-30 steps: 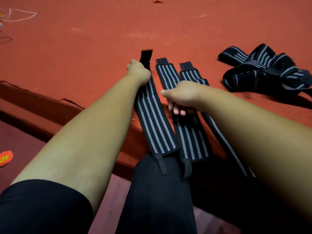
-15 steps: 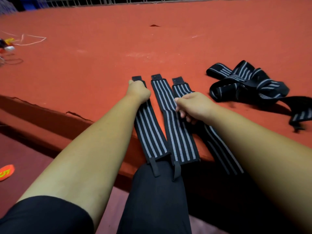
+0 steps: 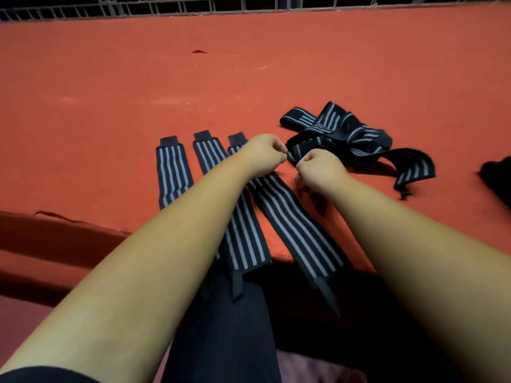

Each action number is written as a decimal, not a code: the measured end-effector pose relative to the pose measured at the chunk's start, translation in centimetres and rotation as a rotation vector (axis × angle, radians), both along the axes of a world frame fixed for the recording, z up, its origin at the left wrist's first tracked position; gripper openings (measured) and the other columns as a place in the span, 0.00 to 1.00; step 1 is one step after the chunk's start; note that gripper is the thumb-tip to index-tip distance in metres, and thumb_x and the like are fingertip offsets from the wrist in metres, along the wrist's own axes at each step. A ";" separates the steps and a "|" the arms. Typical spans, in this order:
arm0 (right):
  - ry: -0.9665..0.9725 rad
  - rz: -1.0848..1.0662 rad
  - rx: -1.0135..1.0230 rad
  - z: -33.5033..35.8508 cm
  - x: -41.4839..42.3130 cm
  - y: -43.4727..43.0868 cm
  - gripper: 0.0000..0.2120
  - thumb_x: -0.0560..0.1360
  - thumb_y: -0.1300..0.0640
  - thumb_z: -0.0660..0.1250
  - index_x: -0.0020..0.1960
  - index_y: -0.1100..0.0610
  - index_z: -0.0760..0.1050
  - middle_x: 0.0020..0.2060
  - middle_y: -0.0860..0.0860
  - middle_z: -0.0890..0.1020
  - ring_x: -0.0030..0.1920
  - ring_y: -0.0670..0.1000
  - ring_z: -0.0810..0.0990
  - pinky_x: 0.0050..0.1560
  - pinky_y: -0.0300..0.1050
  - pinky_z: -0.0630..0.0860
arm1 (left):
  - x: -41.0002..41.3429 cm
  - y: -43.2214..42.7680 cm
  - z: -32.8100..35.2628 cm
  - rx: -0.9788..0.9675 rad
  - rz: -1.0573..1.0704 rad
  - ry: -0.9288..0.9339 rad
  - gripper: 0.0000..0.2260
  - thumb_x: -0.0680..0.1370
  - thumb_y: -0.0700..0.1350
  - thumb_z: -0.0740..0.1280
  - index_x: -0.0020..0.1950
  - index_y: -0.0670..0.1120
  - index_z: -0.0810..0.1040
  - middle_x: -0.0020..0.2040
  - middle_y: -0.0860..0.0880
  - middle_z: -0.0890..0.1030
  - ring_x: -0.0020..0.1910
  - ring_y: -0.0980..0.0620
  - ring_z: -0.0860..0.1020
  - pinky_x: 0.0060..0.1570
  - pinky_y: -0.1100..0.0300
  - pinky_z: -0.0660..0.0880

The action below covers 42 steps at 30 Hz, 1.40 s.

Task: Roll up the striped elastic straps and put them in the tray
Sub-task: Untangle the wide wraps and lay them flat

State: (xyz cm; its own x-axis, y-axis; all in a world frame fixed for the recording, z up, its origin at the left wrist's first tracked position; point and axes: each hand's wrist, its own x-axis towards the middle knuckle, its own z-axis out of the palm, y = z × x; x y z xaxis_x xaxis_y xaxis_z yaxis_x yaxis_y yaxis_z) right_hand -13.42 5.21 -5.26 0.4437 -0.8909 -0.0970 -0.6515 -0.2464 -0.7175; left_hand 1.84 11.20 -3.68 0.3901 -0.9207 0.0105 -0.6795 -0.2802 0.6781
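Three striped elastic straps (image 3: 172, 172) lie flat, side by side, left of and beneath the left hand (image 3: 264, 153). Their near ends hang over the edge of the red surface (image 3: 110, 92). The left hand and the right hand (image 3: 320, 168), fingers curled, pinch a dark strap end (image 3: 289, 158) between them. It leads from the tangled heap of straps (image 3: 345, 134) just beyond the right hand.

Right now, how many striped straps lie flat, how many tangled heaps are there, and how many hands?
Flat striped straps: 3
Tangled strap heap: 1, strap count inside unclear
Hands: 2, left hand, right hand
Total: 6
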 end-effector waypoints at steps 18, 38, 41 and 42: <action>-0.181 -0.329 -0.061 -3.9 -14.0 -6.9 0.40 0.74 0.58 0.69 0.80 0.40 0.57 0.59 0.55 0.84 0.56 0.59 0.85 0.60 0.53 0.80 | -13.4 -9.9 -4.4 -0.029 -0.208 -0.322 0.30 0.78 0.35 0.66 0.79 0.52 0.74 0.75 0.47 0.78 0.75 0.44 0.75 0.75 0.50 0.72; -0.084 -0.038 -0.396 -5.5 -11.8 -4.6 0.06 0.76 0.55 0.67 0.46 0.50 0.70 0.42 0.46 0.77 0.48 0.56 0.78 0.45 0.52 0.72 | -11.8 -9.6 -2.9 -0.366 0.209 0.002 0.18 0.74 0.31 0.62 0.62 0.44 0.75 0.51 0.50 0.81 0.52 0.48 0.78 0.51 0.56 0.71; -0.061 -0.077 -0.621 -5.2 -10.4 -5.9 0.06 0.76 0.55 0.70 0.49 0.52 0.72 0.49 0.51 0.77 0.53 0.58 0.76 0.53 0.55 0.74 | -10.4 -10.3 -2.7 -0.373 0.201 -0.356 0.22 0.73 0.33 0.64 0.65 0.49 0.79 0.61 0.47 0.77 0.62 0.43 0.75 0.59 0.51 0.73; -0.013 -0.103 -0.671 -5.1 -9.8 -6.5 0.08 0.76 0.53 0.71 0.52 0.53 0.74 0.52 0.53 0.77 0.56 0.59 0.76 0.58 0.56 0.74 | -9.9 -10.5 -2.7 -0.333 0.187 -0.464 0.23 0.74 0.35 0.65 0.67 0.51 0.79 0.64 0.47 0.76 0.65 0.42 0.73 0.63 0.49 0.71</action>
State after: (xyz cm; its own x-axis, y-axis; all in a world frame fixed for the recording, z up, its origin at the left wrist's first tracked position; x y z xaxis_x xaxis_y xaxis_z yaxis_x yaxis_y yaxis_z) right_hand -23.25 -1.28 -10.39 0.3509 -0.7938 0.4967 -0.6877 -0.5785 -0.4386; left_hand -8.03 0.72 -6.41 0.4308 -0.7549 0.4945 -0.8853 -0.2472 0.3937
